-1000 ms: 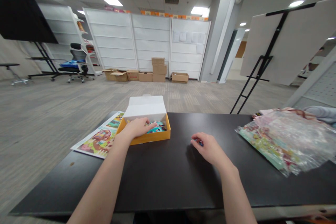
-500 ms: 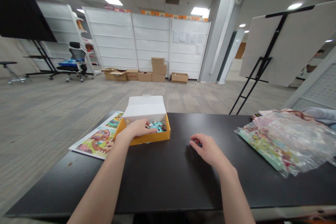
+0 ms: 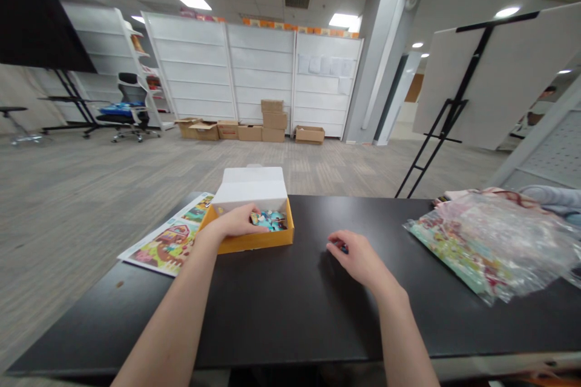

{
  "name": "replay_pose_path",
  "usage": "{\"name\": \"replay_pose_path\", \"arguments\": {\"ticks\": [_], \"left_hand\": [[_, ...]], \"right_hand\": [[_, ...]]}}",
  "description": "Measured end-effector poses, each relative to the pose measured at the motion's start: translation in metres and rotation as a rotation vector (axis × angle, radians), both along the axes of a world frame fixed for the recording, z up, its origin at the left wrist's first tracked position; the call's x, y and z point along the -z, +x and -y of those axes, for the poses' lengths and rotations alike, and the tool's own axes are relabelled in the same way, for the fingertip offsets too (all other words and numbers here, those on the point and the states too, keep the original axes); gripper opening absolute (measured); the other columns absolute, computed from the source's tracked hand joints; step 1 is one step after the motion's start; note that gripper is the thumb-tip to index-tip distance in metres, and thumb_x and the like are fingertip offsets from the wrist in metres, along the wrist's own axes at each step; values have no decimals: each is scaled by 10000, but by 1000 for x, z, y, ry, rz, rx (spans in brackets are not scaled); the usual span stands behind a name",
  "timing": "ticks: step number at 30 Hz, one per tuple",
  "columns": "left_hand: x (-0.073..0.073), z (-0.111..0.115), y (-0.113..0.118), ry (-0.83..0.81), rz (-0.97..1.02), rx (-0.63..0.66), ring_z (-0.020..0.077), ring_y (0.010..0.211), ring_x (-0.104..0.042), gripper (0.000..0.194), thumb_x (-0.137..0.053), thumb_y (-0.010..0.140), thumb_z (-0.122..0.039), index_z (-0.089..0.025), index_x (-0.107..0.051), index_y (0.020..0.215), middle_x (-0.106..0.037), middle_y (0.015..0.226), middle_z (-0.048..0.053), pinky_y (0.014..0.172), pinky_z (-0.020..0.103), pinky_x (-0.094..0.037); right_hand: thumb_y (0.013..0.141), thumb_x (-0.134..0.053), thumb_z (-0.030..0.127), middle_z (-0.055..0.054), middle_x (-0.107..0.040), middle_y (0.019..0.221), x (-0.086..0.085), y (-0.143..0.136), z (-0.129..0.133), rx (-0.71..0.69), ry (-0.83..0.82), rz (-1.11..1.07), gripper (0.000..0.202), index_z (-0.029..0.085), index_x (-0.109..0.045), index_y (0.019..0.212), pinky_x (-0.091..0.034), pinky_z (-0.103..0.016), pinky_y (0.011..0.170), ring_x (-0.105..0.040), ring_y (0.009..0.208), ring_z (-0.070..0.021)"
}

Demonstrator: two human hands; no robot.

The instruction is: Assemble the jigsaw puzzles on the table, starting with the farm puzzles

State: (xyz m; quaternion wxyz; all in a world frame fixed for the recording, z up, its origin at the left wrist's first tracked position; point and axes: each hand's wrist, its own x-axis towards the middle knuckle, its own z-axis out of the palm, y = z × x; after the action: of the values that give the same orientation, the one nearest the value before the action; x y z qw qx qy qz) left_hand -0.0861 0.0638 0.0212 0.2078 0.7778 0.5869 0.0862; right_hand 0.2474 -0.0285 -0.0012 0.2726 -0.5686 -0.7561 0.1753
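Note:
My left hand reaches into the yellow box, its fingers closed on a puzzle piece that shows at the fingertips. Beside those fingers lie several teal and blue puzzle pieces in the box. The white lid stands up at the back. To the right of the box, my right hand hovers low over the black table or rests on it; I cannot tell which. Its fingers curl round a small dark blue puzzle piece, mostly hidden by the hand.
A printed picture sheet lies left of the box, partly under my left forearm. Clear plastic bags with a colourful print sit at the table's right. Beyond the black table are cardboard boxes and a board on a stand.
My left hand has shifted slightly within the box, and a piece now shows at its fingertips. The right hand stays in nearly the same place.

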Motion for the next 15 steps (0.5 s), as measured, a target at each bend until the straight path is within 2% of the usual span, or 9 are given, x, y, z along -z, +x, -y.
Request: {"name": "replay_pose_path", "arguments": {"ticks": [8,15], "left_hand": [[-11,7,-7,-45,134,156,316,1184,-618,703,-709,649,-603,-179,-610,1201,-679,1270,104,1030,368,-464],[-11,8,-6,-17,221,122,302,1084,-655,697,-744,641,-532,-173,-574,1214,-703,1180,93,964,364,-491]], "right_hand": [[919,-604,254,-74,-748,969,2,1,0,-4,-5,-2,157,187,-722,996,-520,-337,810,-692,860,-200],[914,-604,265,-75,-749,962,1,1,0,2,-15,-16,157,189,-722,984,-528,-327,795,-696,850,-197]]}}
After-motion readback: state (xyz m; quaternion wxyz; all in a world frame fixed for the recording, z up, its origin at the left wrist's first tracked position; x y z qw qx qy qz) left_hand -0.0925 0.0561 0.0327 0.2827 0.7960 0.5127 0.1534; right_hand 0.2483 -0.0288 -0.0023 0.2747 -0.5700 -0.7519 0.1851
